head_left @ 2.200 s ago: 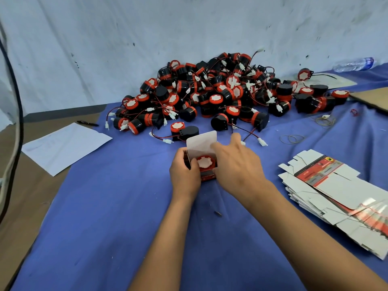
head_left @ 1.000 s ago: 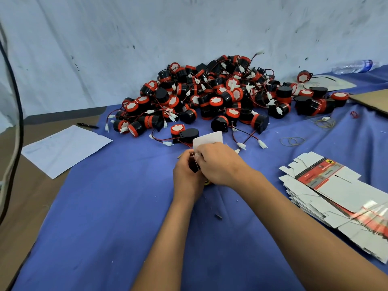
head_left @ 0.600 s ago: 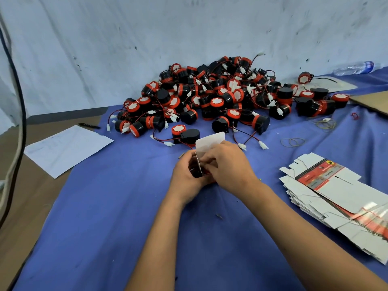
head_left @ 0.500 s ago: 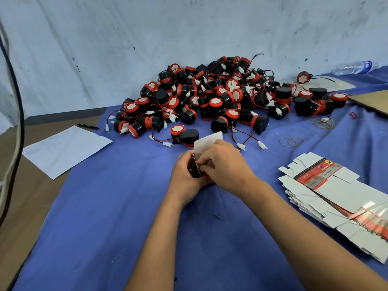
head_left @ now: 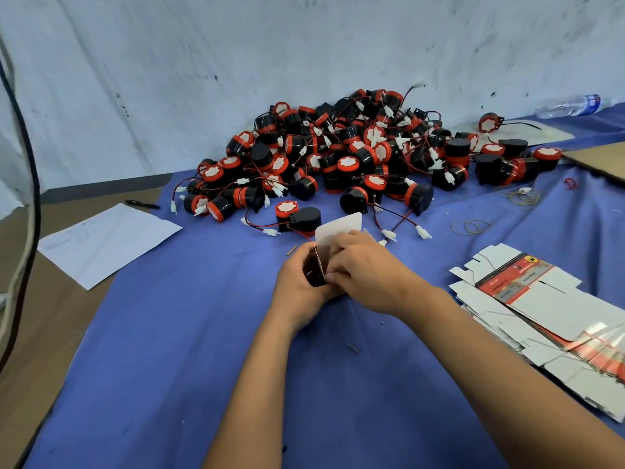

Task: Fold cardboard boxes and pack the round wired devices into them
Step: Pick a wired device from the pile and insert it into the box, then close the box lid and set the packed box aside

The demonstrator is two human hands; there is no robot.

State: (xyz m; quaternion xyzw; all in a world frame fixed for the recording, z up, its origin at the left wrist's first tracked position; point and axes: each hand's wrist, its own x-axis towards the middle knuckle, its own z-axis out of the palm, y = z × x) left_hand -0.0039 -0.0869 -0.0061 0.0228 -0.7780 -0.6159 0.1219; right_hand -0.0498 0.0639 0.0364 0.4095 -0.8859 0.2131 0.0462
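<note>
At the middle of the blue cloth both hands work on one small cardboard box (head_left: 338, 226), whose white top flap stands up behind my fingers. My left hand (head_left: 299, 286) grips the box from the left and below. My right hand (head_left: 363, 269) curls over its open top and hides most of it. A dark part of a round device (head_left: 314, 277) shows inside the box between the hands. Behind lies a big heap of black-and-red round wired devices (head_left: 355, 154). A stack of flat unfolded boxes (head_left: 541, 302) lies at the right.
A white paper sheet (head_left: 105, 240) and a black pen (head_left: 142, 204) lie left on the brown table. Rubber bands (head_left: 471, 226) lie right of the heap. A plastic bottle (head_left: 568, 106) and brown cardboard (head_left: 598, 159) are far right. A cable (head_left: 23, 204) hangs at the left edge.
The device's red-and-white face showed in the open box, then my right hand came down over the opening and covered it. The box has turned slightly in my left hand.
</note>
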